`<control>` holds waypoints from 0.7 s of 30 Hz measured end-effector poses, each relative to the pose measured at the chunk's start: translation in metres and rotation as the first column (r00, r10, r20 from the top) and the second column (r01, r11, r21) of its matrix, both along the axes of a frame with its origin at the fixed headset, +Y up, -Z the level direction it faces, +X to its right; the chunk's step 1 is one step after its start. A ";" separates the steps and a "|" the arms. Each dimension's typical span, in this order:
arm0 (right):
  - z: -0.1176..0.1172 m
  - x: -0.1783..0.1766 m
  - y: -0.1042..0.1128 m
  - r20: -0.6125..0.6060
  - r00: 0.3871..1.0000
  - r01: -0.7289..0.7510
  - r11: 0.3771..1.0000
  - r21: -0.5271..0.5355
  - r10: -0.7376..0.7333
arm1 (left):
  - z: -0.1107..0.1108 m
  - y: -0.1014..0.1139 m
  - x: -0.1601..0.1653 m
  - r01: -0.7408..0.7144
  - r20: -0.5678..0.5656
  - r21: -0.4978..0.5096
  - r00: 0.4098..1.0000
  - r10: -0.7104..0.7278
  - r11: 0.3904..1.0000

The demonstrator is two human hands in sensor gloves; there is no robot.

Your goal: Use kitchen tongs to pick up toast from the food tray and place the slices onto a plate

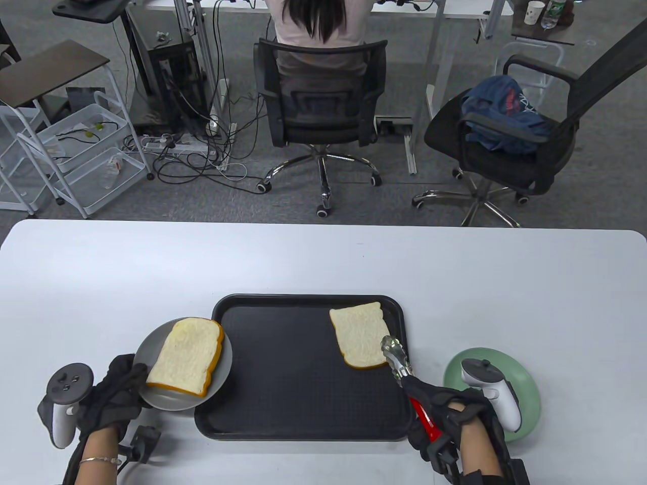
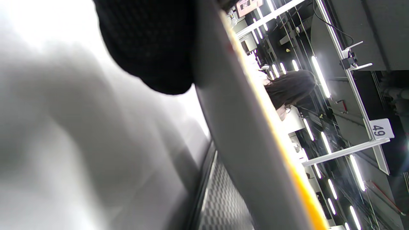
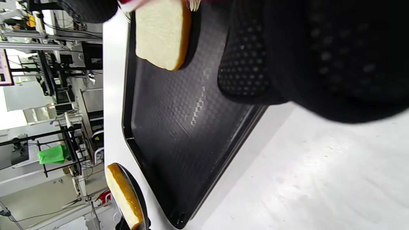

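Red-handled metal kitchen tongs (image 1: 404, 365), gripped by the right hand (image 1: 445, 414), are brought to the soft, light toast slice (image 1: 360, 336) on the black plastic food tray (image 1: 298, 399), best pinched gently at its crust, while the grey round plate (image 1: 167, 401) bearing another slice (image 1: 186, 361) is held by the left hand (image 1: 113, 391).
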State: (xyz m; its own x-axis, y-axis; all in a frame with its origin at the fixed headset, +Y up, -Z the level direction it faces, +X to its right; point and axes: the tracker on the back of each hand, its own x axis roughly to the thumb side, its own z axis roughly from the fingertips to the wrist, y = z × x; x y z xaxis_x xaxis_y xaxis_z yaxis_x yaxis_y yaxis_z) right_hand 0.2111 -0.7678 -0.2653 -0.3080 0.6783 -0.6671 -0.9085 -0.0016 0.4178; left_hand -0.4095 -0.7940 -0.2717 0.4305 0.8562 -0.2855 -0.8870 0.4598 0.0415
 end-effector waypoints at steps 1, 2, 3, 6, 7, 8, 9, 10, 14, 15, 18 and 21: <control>0.000 0.000 -0.002 -0.003 1.000 -0.003 1.000 0.000 0.003 | 0.000 0.000 0.000 0.000 0.000 0.000 1.000 0.000 1.000; -0.002 -0.001 -0.006 -0.004 1.000 -0.007 1.000 0.006 0.007 | 0.000 0.000 0.000 0.000 0.000 -0.001 1.000 0.000 1.000; -0.003 -0.002 -0.009 -0.004 1.000 -0.006 1.000 0.008 0.006 | 0.000 0.000 0.000 0.000 -0.001 -0.003 1.000 0.000 1.000; -0.008 -0.003 -0.017 0.009 1.000 -0.016 1.000 0.010 0.016 | 0.000 -0.001 0.000 0.005 -0.005 -0.010 1.000 -0.006 1.000; -0.010 -0.003 -0.021 0.006 1.000 -0.002 1.000 0.015 0.002 | 0.000 -0.001 0.000 0.010 -0.007 -0.014 1.000 -0.010 1.000; -0.011 -0.003 -0.022 0.008 1.000 0.008 1.000 0.017 -0.008 | 0.000 -0.001 -0.001 0.012 -0.009 -0.016 1.000 -0.012 1.000; -0.013 -0.004 -0.024 0.009 1.000 0.026 1.000 0.012 -0.026 | 0.000 -0.001 -0.001 0.012 -0.011 -0.018 1.000 -0.012 1.000; -0.014 -0.004 -0.026 0.005 0.999 0.036 0.999 0.011 -0.036 | 0.000 -0.001 -0.001 0.012 -0.012 -0.020 1.000 -0.012 1.000; -0.021 -0.009 -0.035 -0.029 0.996 0.080 0.997 0.007 -0.080 | 0.000 -0.001 -0.001 0.010 -0.017 -0.027 1.000 -0.011 1.000; -0.023 -0.010 -0.037 -0.033 0.996 0.085 0.996 0.007 -0.085 | 0.000 -0.001 -0.001 0.011 -0.017 -0.028 1.000 -0.011 1.000; -0.029 -0.015 -0.040 -0.038 0.995 0.091 0.996 0.009 -0.091 | -0.001 -0.001 -0.001 0.013 -0.017 -0.034 1.000 -0.014 0.999; -0.035 -0.019 -0.042 -0.042 0.995 0.087 0.996 0.008 -0.086 | 0.000 -0.002 0.000 0.016 -0.013 -0.039 1.000 -0.016 0.999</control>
State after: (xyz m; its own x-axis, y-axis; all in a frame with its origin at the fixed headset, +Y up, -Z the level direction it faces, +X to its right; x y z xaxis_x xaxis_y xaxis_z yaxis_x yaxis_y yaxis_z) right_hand 0.1919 -0.8099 -0.3003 -0.2750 0.7103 -0.6479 -0.8873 0.0719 0.4555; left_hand -0.4098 -0.7956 -0.2721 0.4397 0.8376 -0.3242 -0.8791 0.4753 0.0357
